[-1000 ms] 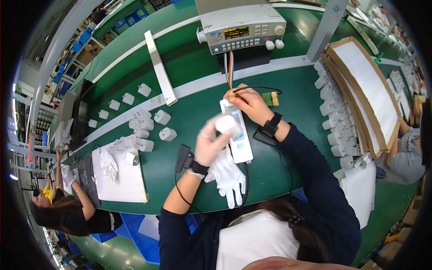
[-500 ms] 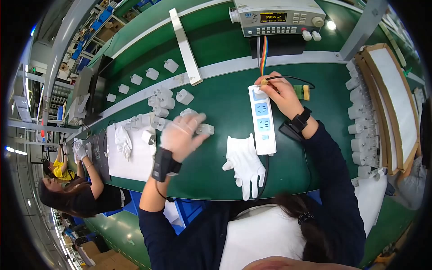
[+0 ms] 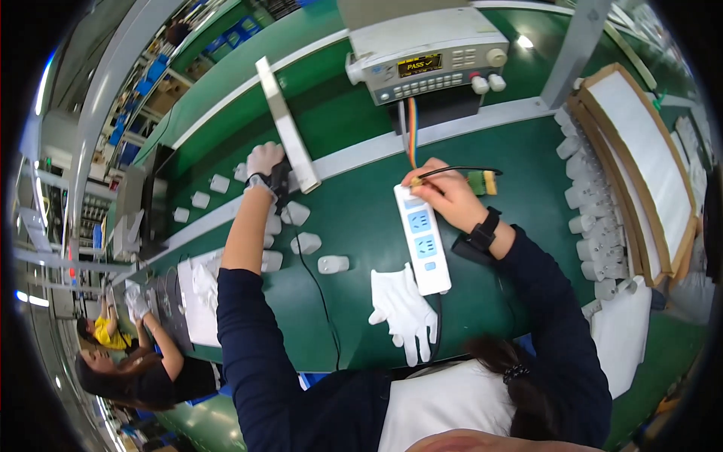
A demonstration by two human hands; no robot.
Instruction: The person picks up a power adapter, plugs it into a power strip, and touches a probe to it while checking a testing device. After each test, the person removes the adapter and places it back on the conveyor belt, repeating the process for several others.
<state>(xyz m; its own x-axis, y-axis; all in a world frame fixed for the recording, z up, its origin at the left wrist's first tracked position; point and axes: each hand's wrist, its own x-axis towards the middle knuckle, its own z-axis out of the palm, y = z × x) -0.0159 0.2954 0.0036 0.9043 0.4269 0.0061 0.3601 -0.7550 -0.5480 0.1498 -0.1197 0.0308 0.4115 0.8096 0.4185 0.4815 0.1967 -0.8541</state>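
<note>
The right hand (image 3: pixel 446 194) pinches a connector (image 3: pixel 416 181) at the power strip's (image 3: pixel 423 241) far end; beyond it, the tester (image 3: pixel 437 74) shows a tick, so one check looks done. More adapters (image 3: pixel 219 184) stand left of the left hand (image 3: pixel 265 160), whose grip I cannot tell.

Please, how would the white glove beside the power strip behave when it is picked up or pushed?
The white glove would probably hang floppy, since it looks like thin cloth. It is likely light, as it looks empty. If pushed, it may slide or wrinkle rather than roll, because it lies flat on the green table.
</note>
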